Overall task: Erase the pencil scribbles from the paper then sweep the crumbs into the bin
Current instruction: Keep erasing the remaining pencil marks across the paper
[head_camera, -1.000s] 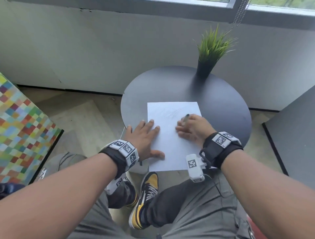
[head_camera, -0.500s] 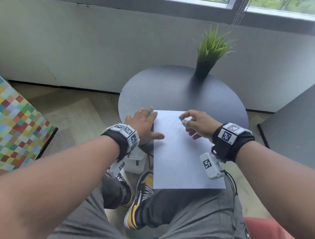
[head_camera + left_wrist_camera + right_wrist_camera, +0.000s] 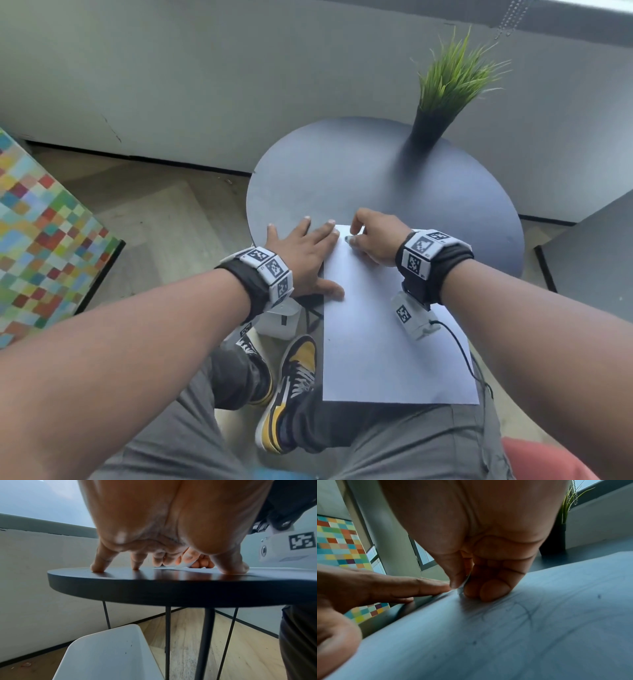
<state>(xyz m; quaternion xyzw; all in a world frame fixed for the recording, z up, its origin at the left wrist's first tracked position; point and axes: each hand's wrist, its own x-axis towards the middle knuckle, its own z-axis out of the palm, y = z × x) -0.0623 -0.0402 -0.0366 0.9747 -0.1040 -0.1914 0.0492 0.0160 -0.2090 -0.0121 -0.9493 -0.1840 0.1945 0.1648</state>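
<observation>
Dark, round table [image 3: 359, 164] stood before the seated person, on thin black legs in the left wrist view. White paper [image 3: 387, 342] lay on it with its near half hanging past the table's edge over the person's lap; faint pencil scribbles [image 3: 527, 609] and a few dark crumbs [image 3: 474, 642] showed on the sheet in the right wrist view. White bin [image 3: 106, 654] sat on the wooden floor under the table's left edge, with some dark specks on its inner wall. Potted grass plant [image 3: 448, 85] stood at the table's far side, well apart from the sheet. Left hand [image 3: 305, 253] lay flat with fingers straight and spread, fingertips on the tabletop just left of the sheet, thumb pressed on the paper's left edge. Right hand [image 3: 373, 236] rested at the paper's far left corner, fingers curled, thumb and forefinger pinching a small pale eraser [image 3: 462, 586] whose tip touched the sheet. The two hands were close together, the left forefinger nearly meeting the right thumb.
</observation>
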